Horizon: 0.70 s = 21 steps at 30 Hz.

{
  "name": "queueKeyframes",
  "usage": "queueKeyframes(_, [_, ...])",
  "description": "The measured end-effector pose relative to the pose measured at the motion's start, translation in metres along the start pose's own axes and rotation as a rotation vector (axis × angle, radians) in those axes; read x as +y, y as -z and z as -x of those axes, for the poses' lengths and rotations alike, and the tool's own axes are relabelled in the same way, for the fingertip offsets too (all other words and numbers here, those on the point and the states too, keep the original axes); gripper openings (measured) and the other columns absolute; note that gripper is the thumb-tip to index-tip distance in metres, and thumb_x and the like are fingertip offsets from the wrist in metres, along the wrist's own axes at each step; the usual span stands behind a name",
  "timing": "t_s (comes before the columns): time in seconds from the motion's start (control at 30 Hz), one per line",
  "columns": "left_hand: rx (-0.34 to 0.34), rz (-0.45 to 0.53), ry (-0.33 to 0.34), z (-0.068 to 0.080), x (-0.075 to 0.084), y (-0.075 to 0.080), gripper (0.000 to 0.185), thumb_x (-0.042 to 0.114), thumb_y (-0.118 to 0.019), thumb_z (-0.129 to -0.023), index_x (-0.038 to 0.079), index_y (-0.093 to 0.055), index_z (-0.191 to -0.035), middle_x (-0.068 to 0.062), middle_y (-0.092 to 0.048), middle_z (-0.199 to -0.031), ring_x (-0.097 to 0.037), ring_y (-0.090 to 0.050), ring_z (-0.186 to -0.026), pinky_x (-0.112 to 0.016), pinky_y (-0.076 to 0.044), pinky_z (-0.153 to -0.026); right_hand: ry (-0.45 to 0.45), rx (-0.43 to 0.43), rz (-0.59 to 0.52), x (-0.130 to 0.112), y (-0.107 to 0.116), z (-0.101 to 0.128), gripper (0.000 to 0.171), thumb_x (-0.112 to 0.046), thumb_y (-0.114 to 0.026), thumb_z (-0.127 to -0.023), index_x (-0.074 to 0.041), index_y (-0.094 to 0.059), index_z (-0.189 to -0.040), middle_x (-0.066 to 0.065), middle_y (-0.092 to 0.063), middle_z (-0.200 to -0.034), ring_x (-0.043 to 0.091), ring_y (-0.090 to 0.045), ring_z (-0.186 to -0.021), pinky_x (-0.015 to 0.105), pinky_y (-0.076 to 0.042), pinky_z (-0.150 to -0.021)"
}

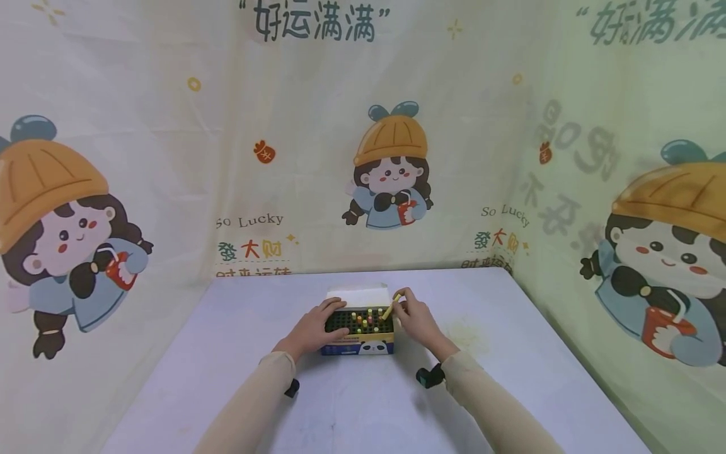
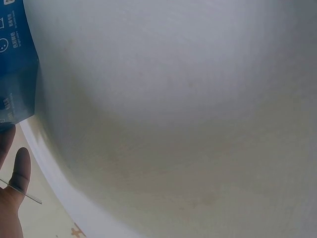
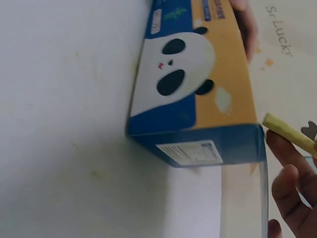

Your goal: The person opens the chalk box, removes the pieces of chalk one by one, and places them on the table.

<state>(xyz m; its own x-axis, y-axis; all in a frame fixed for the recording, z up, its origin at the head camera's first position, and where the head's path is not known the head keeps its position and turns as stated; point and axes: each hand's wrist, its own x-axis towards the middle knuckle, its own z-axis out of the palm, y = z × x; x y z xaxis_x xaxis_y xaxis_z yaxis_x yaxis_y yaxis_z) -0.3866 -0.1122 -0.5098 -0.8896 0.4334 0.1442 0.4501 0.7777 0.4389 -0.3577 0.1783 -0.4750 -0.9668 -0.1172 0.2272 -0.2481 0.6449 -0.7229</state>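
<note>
A blue and yellow cardboard box (image 1: pixel 357 348) with a panda on its front stands on the table. Its lid (image 1: pixel 357 297) is raised at the back. Inside, a black tray (image 1: pixel 336 323) full of holes holds several short coloured sticks that look like chalk. My left hand (image 1: pixel 311 329) grips the box's left end, thumb toward the front edge and fingers toward the back. At the right end, my right hand (image 1: pixel 416 318) pinches a yellow chalk stick (image 1: pixel 388 311), tilted, its lower end over the tray. The right wrist view shows that chalk stick (image 3: pixel 290 133) beside the box's corner.
The box stands on a white table (image 1: pixel 363 410). A printed cloth (image 1: pixel 317 126) with cartoon figures hangs behind and at both sides. Dark wrist cameras (image 1: pixel 431 376) are worn under both wrists.
</note>
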Motion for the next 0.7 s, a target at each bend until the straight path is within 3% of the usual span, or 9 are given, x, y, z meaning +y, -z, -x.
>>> queueKeyframes(0.17, [-0.002, 0.004, -0.012, 0.000, -0.002, 0.001, 0.078, 0.070, -0.062, -0.092, 0.031, -0.043, -0.158, 0.003, -0.034, -0.166, -0.037, -0.045, -0.145, -0.062, -0.039, -0.114, -0.022, 0.120, -0.031, 0.007, 0.011, -0.005, 0.030, -0.021, -0.047, -0.109, -0.008, -0.053, -0.136, 0.007, -0.064, -0.080, 0.013, -0.041, -0.058, 0.026, -0.034, -0.051])
queueKeyframes(0.4, [-0.006, 0.012, -0.034, -0.001, -0.003, 0.000, 0.078, 0.071, -0.061, -0.093, 0.032, -0.043, -0.158, 0.003, -0.034, -0.167, -0.038, -0.043, -0.146, -0.063, -0.038, -0.114, -0.097, 0.247, -0.020, 0.028, 0.031, -0.011, 0.043, -0.021, -0.040, -0.111, -0.009, -0.047, -0.152, 0.008, -0.058, -0.083, 0.016, -0.042, -0.061, 0.031, -0.037, -0.055])
queueKeyframes(0.53, [-0.014, 0.013, -0.041, 0.000, -0.004, -0.001, 0.077, 0.070, -0.060, -0.094, 0.031, -0.042, -0.158, 0.002, -0.033, -0.167, -0.039, -0.043, -0.146, -0.063, -0.038, -0.115, -0.113, 0.279, -0.021, 0.044, 0.044, -0.009, 0.044, -0.021, -0.037, -0.112, -0.009, -0.044, -0.154, 0.011, -0.061, -0.087, 0.016, -0.045, -0.060, 0.031, -0.039, -0.056])
queueKeyframes(0.7, [-0.011, 0.017, -0.031, 0.000, -0.004, 0.000, 0.077, 0.070, -0.061, -0.093, 0.032, -0.042, -0.158, 0.003, -0.033, -0.167, -0.039, -0.043, -0.146, -0.063, -0.038, -0.115, -0.099, 0.298, 0.075, 0.058, 0.054, -0.008, 0.043, -0.020, -0.042, -0.111, -0.010, -0.049, -0.152, 0.012, -0.066, -0.090, 0.018, -0.052, -0.062, 0.033, -0.041, -0.058])
